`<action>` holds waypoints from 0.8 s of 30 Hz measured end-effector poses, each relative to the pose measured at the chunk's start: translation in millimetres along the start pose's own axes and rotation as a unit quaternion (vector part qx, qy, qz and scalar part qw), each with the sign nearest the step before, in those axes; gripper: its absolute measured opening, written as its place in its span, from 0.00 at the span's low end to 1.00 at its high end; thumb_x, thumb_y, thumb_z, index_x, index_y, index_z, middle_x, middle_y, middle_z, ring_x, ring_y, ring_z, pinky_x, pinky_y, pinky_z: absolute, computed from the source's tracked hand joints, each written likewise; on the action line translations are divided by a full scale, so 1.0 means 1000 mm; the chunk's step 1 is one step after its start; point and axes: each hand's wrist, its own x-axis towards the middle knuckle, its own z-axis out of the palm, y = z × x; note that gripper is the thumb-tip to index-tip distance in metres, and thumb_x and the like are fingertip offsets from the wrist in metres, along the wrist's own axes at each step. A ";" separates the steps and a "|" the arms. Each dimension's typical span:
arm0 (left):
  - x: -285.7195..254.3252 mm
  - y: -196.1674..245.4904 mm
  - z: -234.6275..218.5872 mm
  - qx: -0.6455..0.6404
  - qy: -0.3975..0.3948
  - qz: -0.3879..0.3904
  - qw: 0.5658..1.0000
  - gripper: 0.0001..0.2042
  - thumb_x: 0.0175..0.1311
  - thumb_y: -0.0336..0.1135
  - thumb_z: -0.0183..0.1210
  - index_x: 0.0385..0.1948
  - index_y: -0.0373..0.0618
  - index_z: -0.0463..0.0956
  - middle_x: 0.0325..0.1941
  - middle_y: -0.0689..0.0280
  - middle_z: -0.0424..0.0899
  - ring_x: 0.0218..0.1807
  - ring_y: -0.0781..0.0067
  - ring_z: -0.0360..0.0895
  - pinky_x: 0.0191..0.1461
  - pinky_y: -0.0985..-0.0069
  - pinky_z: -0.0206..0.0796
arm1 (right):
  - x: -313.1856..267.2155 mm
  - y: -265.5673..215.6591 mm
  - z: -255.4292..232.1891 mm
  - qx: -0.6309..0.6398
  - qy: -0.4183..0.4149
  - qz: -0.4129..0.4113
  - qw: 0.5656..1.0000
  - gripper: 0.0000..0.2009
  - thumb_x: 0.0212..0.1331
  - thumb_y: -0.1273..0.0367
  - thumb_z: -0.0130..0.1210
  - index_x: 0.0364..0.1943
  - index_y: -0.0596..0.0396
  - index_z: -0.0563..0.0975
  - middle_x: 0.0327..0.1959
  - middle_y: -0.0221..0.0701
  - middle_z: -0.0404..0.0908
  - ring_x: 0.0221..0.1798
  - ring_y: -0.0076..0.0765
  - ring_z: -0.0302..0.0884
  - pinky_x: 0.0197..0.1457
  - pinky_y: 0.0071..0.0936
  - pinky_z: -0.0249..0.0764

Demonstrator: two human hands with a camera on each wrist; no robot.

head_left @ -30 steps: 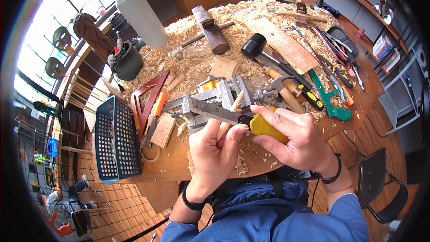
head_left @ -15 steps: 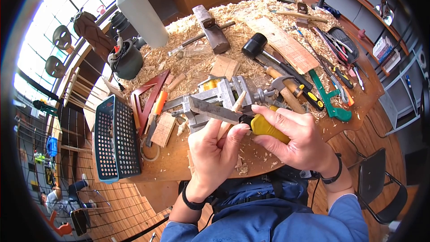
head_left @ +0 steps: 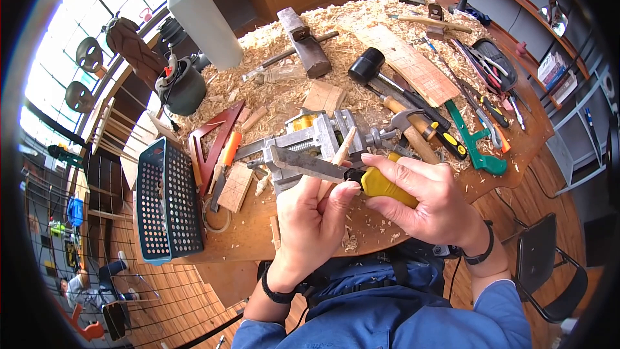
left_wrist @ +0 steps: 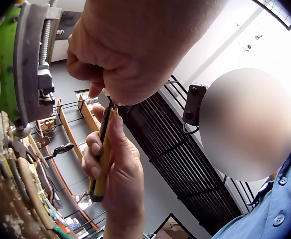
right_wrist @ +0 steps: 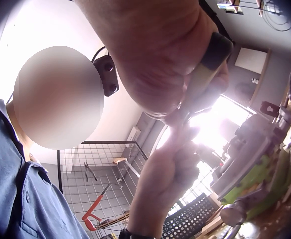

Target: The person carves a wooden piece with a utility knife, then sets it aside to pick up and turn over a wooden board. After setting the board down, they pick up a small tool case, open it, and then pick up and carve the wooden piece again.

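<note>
My left hand [head_left: 307,220] grips a slim, pale wooden stick [head_left: 344,147] with a whittled, tapering tip that points away from me. My right hand [head_left: 423,197] holds a chisel by its yellow handle [head_left: 386,186]. The chisel's broad flat blade [head_left: 307,163] lies across the stick, its end pointing left. My left thumb is right at the blade's neck, by the handle. In the left wrist view, the right hand's fingers [left_wrist: 91,154] curl round the handle. Beyond both hands stands a metal vise [head_left: 300,145] on the wooden table [head_left: 378,239]. The stick's lower end is hidden in the left hand.
A perforated basket [head_left: 169,200] stands left, near an orange-handled knife [head_left: 229,152] and a wood block [head_left: 236,187]. A black mallet [head_left: 366,66], a claw hammer [head_left: 413,126] and a green-handled saw [head_left: 481,155] lie right. Wood shavings [head_left: 265,106] cover the back, around a tall bottle [head_left: 203,22].
The blade has slid slightly toward me along the stick, and more of the stick's tip shows beyond it. My left hand has shifted a little to the right.
</note>
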 end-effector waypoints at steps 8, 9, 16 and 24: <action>-0.001 0.004 0.002 0.016 0.030 -0.050 0.998 0.11 0.73 0.36 0.64 0.42 0.34 0.83 0.18 0.72 0.72 0.23 0.85 0.60 0.27 0.81 0.54 | 0.000 -0.002 0.001 -0.014 0.004 0.007 1.000 0.28 0.59 0.63 0.70 0.62 0.63 0.78 0.31 0.41 0.82 0.28 0.46 0.82 0.30 0.36 0.77; -0.001 0.002 0.001 0.016 0.030 -0.050 0.998 0.11 0.73 0.36 0.64 0.42 0.34 0.83 0.18 0.72 0.72 0.23 0.85 0.60 0.27 0.81 0.54 | 0.000 -0.002 0.001 -0.015 0.005 0.010 1.000 0.28 0.59 0.63 0.71 0.62 0.63 0.78 0.30 0.41 0.81 0.28 0.46 0.82 0.30 0.36 0.76; -0.001 -0.002 0.005 0.025 0.035 -0.015 0.999 0.10 0.71 0.33 0.65 0.44 0.35 0.82 0.19 0.70 0.74 0.21 0.83 0.65 0.27 0.80 0.59 | -0.001 0.001 0.004 -0.004 0.010 0.005 1.000 0.28 0.59 0.64 0.71 0.61 0.65 0.78 0.30 0.41 0.81 0.28 0.45 0.82 0.30 0.36 0.76; 0.000 0.006 0.003 0.025 0.030 -0.035 0.999 0.11 0.74 0.36 0.63 0.39 0.34 0.82 0.18 0.71 0.70 0.23 0.84 0.63 0.28 0.80 0.57 | 0.000 0.001 0.003 -0.001 0.016 -0.005 1.000 0.28 0.59 0.64 0.71 0.61 0.64 0.78 0.30 0.40 0.82 0.27 0.45 0.82 0.30 0.36 0.77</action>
